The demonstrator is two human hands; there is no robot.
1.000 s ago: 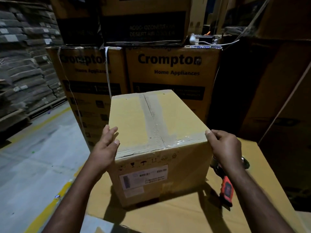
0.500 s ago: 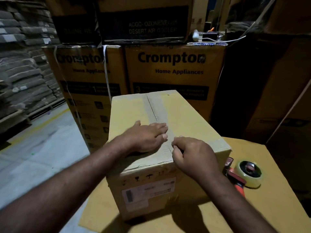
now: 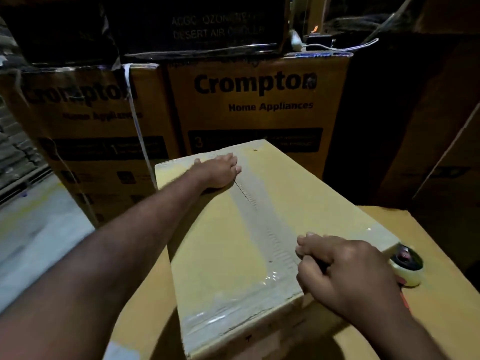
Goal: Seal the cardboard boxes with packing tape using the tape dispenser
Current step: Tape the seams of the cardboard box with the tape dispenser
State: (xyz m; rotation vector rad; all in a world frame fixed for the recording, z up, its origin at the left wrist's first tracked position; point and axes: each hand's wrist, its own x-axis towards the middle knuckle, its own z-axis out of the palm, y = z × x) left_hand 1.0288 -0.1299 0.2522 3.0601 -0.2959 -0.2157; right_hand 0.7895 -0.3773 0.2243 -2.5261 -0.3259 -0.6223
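Left hand (image 3: 220,172) flat on box (image 3: 213,242); right hand (image 3: 345,271) curled on tape (image 3: 262,224); tape dispenser (image 3: 407,266) beside, cartons (image 3: 254,100) behind.

Two bare forearms (image 3: 124,242), bare left grip (image 3: 220,172) and right grip (image 3: 345,271), short fingernails (image 3: 310,234).

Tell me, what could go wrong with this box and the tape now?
The tape looks wrinkled by the near edge of the box, so it might peel up there unless pressed flat. The tape dispenser sits right beside the box, close to the right hand; a careless sweep could knock it away. The left hand rests on the far end, so the box might slide.
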